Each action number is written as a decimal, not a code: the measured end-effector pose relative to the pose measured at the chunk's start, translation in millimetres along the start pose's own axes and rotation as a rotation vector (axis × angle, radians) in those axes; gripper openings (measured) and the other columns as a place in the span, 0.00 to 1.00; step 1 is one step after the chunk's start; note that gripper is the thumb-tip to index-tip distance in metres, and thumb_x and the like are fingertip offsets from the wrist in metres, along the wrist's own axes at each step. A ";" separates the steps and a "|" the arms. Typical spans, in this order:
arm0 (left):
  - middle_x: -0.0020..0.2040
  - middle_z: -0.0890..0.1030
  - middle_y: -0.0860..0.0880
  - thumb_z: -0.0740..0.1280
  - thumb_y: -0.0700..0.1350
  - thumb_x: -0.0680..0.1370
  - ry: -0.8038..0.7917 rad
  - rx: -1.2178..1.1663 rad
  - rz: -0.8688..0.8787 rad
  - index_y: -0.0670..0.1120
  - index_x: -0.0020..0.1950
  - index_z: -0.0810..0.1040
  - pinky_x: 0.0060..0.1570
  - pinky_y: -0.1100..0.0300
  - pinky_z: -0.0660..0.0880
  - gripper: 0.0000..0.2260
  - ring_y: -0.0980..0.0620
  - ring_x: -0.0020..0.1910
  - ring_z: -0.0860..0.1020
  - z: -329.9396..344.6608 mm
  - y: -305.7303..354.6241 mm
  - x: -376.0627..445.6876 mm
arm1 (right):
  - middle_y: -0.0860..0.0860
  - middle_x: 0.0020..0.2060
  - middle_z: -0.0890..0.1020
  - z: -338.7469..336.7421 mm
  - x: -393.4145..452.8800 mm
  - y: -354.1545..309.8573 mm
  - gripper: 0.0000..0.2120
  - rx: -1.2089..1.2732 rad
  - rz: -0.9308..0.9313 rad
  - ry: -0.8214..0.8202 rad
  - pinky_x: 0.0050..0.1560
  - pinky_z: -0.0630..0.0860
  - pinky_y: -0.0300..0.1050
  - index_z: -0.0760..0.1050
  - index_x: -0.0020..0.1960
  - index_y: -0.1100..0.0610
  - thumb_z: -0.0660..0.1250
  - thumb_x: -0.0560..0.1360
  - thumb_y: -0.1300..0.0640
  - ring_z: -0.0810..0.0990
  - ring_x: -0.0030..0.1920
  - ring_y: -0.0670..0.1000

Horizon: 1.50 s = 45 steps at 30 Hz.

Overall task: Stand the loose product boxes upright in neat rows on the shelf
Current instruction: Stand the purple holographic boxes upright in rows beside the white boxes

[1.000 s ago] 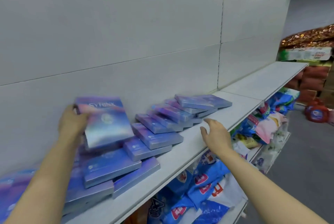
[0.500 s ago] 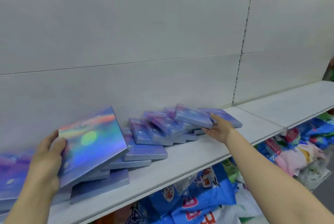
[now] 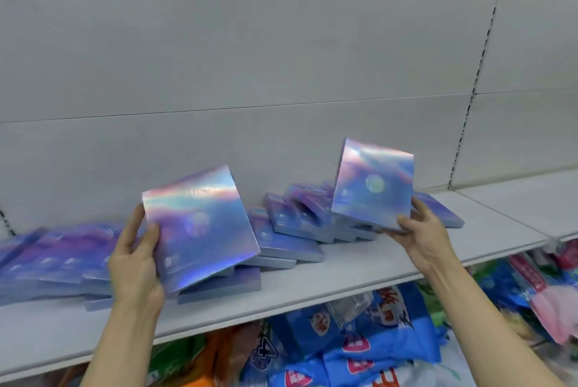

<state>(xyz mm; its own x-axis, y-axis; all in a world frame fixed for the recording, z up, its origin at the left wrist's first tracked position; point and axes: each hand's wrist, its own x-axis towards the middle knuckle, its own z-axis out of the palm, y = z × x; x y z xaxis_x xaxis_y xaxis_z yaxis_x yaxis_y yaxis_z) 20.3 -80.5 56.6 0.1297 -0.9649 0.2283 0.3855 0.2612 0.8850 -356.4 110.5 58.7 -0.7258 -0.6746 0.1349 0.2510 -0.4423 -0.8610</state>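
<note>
Several flat, shiny blue-purple boxes (image 3: 291, 224) lie toppled and overlapping along the white shelf (image 3: 359, 264). My left hand (image 3: 136, 261) grips the left edge of one holographic box (image 3: 200, 227), lifted and tilted over the pile. My right hand (image 3: 422, 233) holds a second holographic box (image 3: 373, 186) by its lower right corner, raised nearly upright above the right end of the pile. More fallen boxes (image 3: 53, 258) spread to the far left behind my left arm.
The shelf's white back panel (image 3: 250, 58) rises right behind the boxes. A bare stretch of shelf (image 3: 516, 202) continues to the right. Under the shelf sit blue and orange product bags (image 3: 359, 346).
My right hand has picked a box off the right end of the pile and lifted it nearly upright. My left hand's box has moved right and up.
</note>
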 end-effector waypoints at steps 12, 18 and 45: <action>0.43 0.83 0.57 0.62 0.36 0.82 0.072 -0.024 0.144 0.55 0.65 0.76 0.42 0.65 0.78 0.17 0.60 0.40 0.79 -120.4 82.1 -4.7 | 0.52 0.57 0.80 142.1 -136.8 64.8 0.28 0.006 -0.024 -0.155 0.41 0.80 0.44 0.69 0.71 0.55 0.56 0.76 0.76 0.80 0.52 0.51; 0.32 0.73 0.59 0.61 0.36 0.81 0.113 0.050 0.164 0.55 0.64 0.78 0.37 0.63 0.69 0.18 0.58 0.35 0.69 -208.7 117.1 4.6 | 0.51 0.54 0.81 206.7 -205.8 100.1 0.29 0.013 0.010 -0.156 0.41 0.80 0.44 0.68 0.71 0.55 0.55 0.75 0.77 0.82 0.48 0.49; 0.55 0.82 0.49 0.59 0.37 0.82 0.357 0.211 0.261 0.54 0.65 0.76 0.46 0.58 0.78 0.17 0.56 0.50 0.82 -442.2 175.7 189.2 | 0.52 0.52 0.82 446.5 -259.4 226.5 0.31 0.011 0.128 -0.345 0.41 0.79 0.46 0.74 0.63 0.49 0.56 0.72 0.79 0.81 0.49 0.53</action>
<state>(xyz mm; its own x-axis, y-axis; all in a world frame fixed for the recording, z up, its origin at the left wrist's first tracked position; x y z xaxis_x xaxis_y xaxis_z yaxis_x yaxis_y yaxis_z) 516.5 -205.3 75.9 0.5164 -0.7891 0.3327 0.1101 0.4464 0.8880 174.7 -78.6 47.6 -0.4296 -0.8836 0.1860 0.3339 -0.3469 -0.8765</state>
